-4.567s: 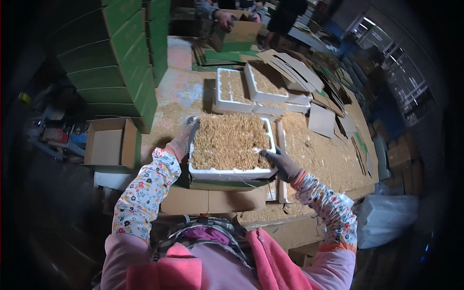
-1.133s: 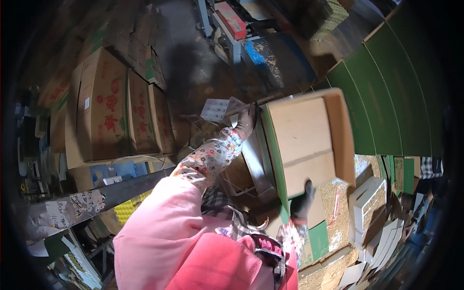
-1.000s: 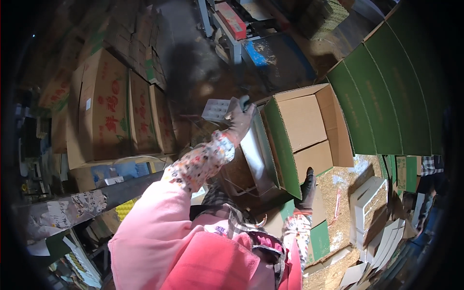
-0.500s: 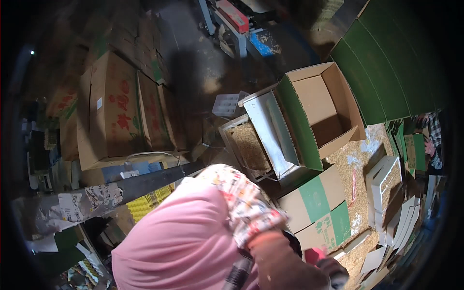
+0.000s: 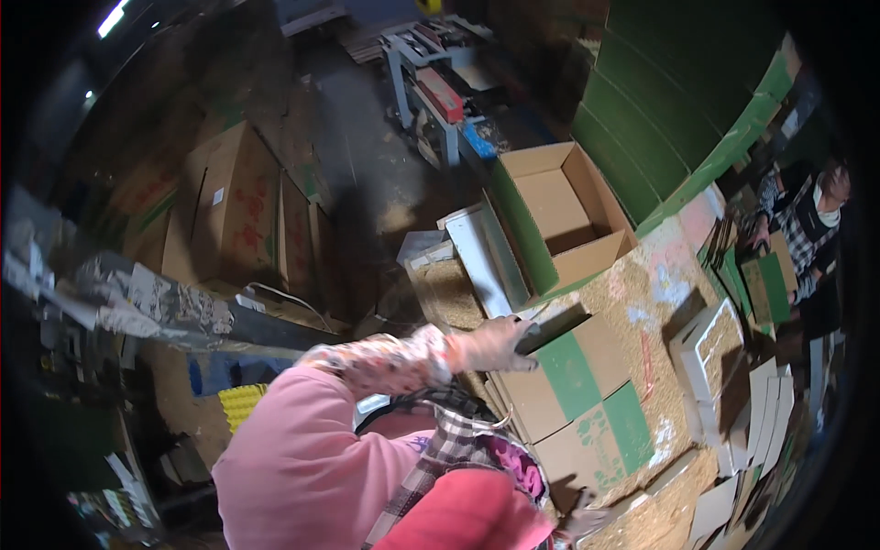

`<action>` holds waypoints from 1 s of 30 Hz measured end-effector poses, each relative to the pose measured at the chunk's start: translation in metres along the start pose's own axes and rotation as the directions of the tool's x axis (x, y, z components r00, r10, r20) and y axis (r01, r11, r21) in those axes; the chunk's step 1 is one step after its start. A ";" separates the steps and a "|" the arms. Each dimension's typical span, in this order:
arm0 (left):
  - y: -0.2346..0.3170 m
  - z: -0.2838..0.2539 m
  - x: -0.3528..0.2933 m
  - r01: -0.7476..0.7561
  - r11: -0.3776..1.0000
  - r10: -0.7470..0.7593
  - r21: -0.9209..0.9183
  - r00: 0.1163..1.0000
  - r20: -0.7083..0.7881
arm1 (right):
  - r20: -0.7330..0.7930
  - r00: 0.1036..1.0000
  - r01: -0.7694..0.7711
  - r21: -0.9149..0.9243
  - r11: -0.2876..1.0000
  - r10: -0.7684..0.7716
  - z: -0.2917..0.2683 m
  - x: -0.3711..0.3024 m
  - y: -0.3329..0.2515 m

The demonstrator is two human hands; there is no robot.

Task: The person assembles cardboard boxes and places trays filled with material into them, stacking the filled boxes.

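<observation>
A closed, flat-lying brown cardboard box (image 5: 541, 403) with green panels and a green print rests on the sawdust-strewn worktop in front of me. My left hand (image 5: 500, 344), coming out of a floral cuff, is at the box's far left corner, its fingers apart. Whether those fingertips press on the cardboard or only hover over it, I cannot tell. Near the box's front edge is my right hand (image 5: 584, 519), slightly blurred, its fingers spread and nothing visible in it. Beyond the left hand stands an open, upright carton (image 5: 559, 197) with a green outer side.
Large green cardboard sheets (image 5: 660, 101) rise behind the open carton. A white foam box (image 5: 701, 362) and loose cardboard pieces (image 5: 765, 412) are to the right. At the far right another person (image 5: 802, 220) handles green cardboard. Stacked brown cartons (image 5: 234, 211) stand at the left.
My left hand has swung from low beside my right hand up to the box's far left corner. My view has shifted, bringing the co-worker further into sight.
</observation>
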State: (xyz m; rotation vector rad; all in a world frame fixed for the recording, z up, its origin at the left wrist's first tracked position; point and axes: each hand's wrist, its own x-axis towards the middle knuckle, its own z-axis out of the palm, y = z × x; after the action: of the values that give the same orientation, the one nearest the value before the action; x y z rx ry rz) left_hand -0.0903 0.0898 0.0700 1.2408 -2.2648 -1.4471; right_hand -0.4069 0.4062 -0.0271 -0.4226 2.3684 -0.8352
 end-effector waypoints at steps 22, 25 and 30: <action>0.197 0.059 0.068 -0.731 0.296 0.559 0.616 0.655 0.509 | -0.437 0.846 0.494 0.430 0.756 -0.304 -0.114 0.080 -0.108; 0.140 0.134 0.099 -0.784 0.456 0.554 0.420 0.620 0.556 | -0.480 0.680 0.536 -0.189 0.823 -0.554 -0.077 0.109 -0.140; 0.157 0.078 0.032 -0.715 0.660 0.294 0.231 0.529 0.796 | -0.338 0.763 0.486 -0.260 0.834 -0.550 -0.064 0.118 -0.116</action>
State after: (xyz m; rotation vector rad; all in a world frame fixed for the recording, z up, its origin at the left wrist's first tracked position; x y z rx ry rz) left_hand -0.2392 0.1469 0.1499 -0.1596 -3.3088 -1.1476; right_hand -0.5268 0.2932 0.0390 -1.1156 2.7520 -1.0640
